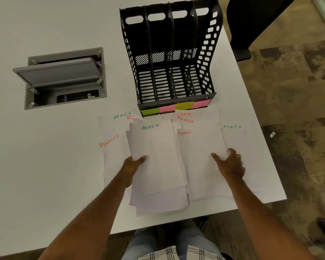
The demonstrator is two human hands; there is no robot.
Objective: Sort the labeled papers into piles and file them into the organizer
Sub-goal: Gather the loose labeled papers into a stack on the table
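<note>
Clenched in the left hand's point(132, 164) grip is a stack of papers point(158, 162) with ADMIN in green on top — thumb over the sheet, fingers hidden beneath. No paper is grasped by the right hand point(230, 163); it is laid flat, fingers spread, on a sheet marked FINANCE point(199, 162). More labeled sheets point(112, 145) are scattered on the white surface point(45, 156) around both hands. Just behind them the black organizer point(173, 59) is seen — four slots, all unfilled, with coloured sticky notes point(166, 108) along its front edge.
</note>
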